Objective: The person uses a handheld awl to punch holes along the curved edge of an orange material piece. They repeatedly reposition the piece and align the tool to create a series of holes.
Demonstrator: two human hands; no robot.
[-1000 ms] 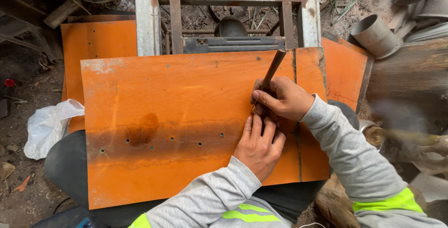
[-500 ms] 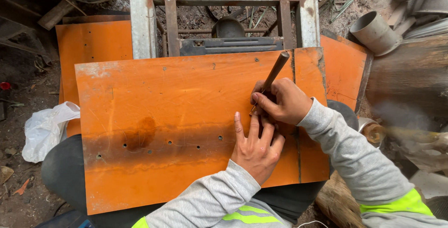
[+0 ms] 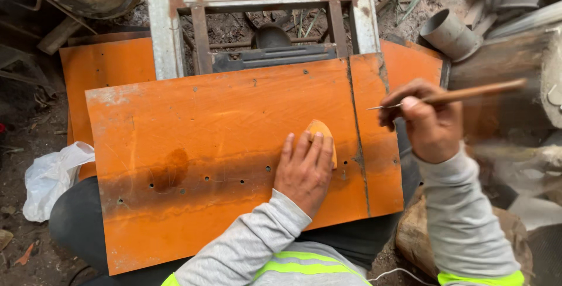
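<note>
Left hand (image 3: 304, 172) lies flat on the orange panel (image 3: 222, 157), palm down, fingers spread over a small orange piece (image 3: 321, 131) and pinning it just left of the panel's vertical seam (image 3: 358, 151). Not a closed grasp, more a press-hold. Right hand (image 3: 430, 125) is off the panel's right edge, clenched around a thin tool (image 3: 462, 94) with a wooden handle and a fine metal tip pointing left toward the panel. Handle end is motion-blurred, so I can't say exactly what the tool is.

Panel rests across my lap, a row of small holes (image 3: 240, 180) running along its lower half. A metal frame (image 3: 257, 5) stands behind it, a white bag (image 3: 52, 177) lies at left, and pipes (image 3: 448, 31) are at upper right.

My read: this is marking or scribing around the held piece, tool currently lifted clear. Next move calls for bringing the tip down beside the piece while the left hand keeps it from sliding.
</note>
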